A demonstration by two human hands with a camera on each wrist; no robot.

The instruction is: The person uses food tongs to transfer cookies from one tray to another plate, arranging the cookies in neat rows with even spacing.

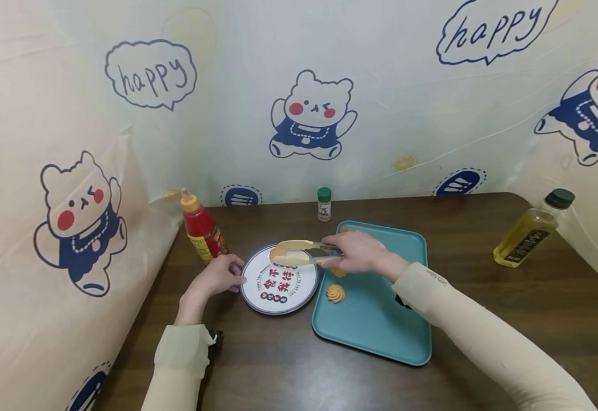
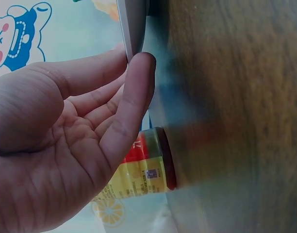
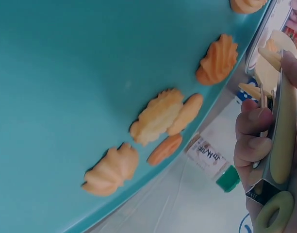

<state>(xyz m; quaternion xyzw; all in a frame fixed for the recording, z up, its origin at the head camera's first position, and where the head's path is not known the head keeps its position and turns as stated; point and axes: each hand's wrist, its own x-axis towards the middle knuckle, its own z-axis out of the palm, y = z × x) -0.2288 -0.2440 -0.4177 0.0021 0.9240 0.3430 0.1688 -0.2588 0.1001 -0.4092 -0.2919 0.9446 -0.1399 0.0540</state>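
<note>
My left hand pinches the left rim of a round white plate with red characters and a dark edge. In the left wrist view the plate's edge sits between thumb and fingers. My right hand grips metal tongs with cream tips. Between those tips, above the plate, a small golden cookie is held. To the right lies a teal tray with a swirled cookie near its left edge; the right wrist view shows several more, including a ridged one.
A red squeeze bottle with a yellow label stands just behind my left hand. At the back is a small green-capped shaker. An oil bottle stands at the right. Patterned cloth hangs around the wooden table.
</note>
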